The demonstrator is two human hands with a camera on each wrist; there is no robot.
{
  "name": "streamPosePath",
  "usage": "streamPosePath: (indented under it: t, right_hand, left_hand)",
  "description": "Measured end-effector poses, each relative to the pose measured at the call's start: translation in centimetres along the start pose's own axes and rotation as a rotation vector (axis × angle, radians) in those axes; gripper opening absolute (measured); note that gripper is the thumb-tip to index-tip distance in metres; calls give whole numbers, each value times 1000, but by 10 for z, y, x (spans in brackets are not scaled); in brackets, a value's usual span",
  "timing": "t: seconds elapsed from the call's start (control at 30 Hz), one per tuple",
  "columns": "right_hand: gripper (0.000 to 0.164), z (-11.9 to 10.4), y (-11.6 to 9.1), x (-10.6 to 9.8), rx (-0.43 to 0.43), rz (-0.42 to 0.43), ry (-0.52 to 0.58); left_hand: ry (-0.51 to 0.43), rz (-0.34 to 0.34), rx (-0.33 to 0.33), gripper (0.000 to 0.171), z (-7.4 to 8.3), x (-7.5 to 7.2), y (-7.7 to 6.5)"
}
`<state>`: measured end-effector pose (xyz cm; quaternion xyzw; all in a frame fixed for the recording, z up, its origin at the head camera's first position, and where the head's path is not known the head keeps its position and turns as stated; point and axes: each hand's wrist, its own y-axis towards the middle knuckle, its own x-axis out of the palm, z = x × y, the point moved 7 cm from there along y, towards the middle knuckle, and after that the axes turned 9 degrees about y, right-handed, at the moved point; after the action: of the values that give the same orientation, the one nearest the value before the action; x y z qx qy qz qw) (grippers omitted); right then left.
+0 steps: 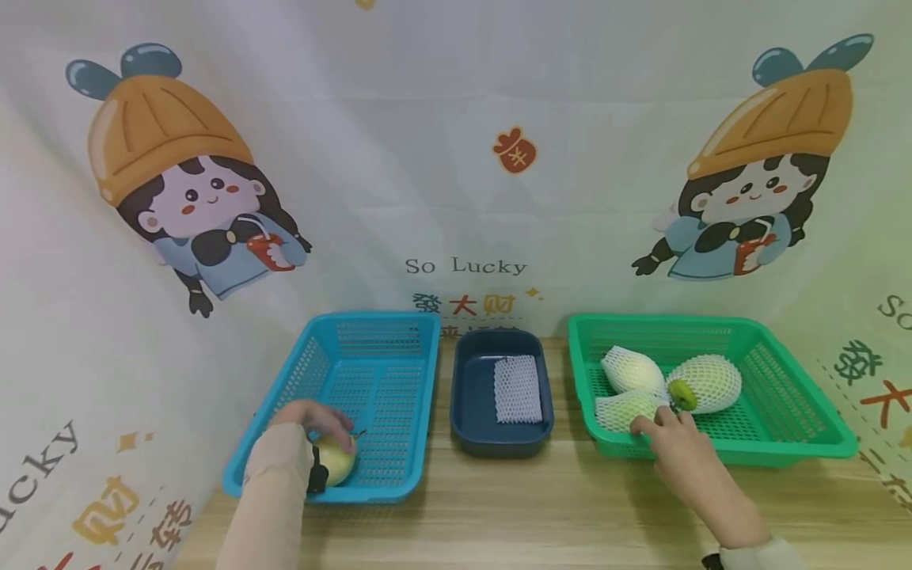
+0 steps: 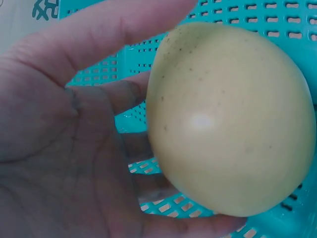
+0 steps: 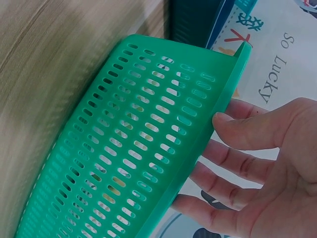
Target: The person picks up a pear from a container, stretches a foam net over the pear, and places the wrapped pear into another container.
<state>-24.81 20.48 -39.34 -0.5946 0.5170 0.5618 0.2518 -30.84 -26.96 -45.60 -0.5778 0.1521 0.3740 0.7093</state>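
Observation:
My left hand (image 1: 313,417) is low in the near left part of the blue basket (image 1: 427,380), its fingers and thumb around a pale yellow pear (image 2: 228,119). The pear has small dark specks, and a thin stem shows in the head view. At the near rim of the green basket (image 3: 129,129), my right hand (image 3: 262,163) holds on with the thumb at the edge and the fingers over the rim. Just past those fingers lies a fruit in a white foam net (image 1: 627,408); its near side is partly hidden.
Between the baskets stands a dark blue tray (image 1: 470,427) with a flat white foam net (image 1: 518,388) in it. Two more netted fruits, a left one (image 1: 634,370) and a larger right one (image 1: 712,381), lie in the green basket. A printed cloth (image 1: 456,198) hangs behind the wooden table (image 1: 492,507).

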Motion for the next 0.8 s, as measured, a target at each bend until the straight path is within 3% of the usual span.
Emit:
streamPosePath:
  t: [0.37,0.57,0.8]
  right_hand:
    - [42,-1,1,1,0,1,-4]
    - [41,-1,0,1,-1,1,-4]
    - [41,0,1,1,10,-1,-16]
  left_hand:
    - [69,-96,39,62,-4,6,12]
    - [43,-60,7,61,-5,5,9]
    - [30,15,26,58,0,-2,4]
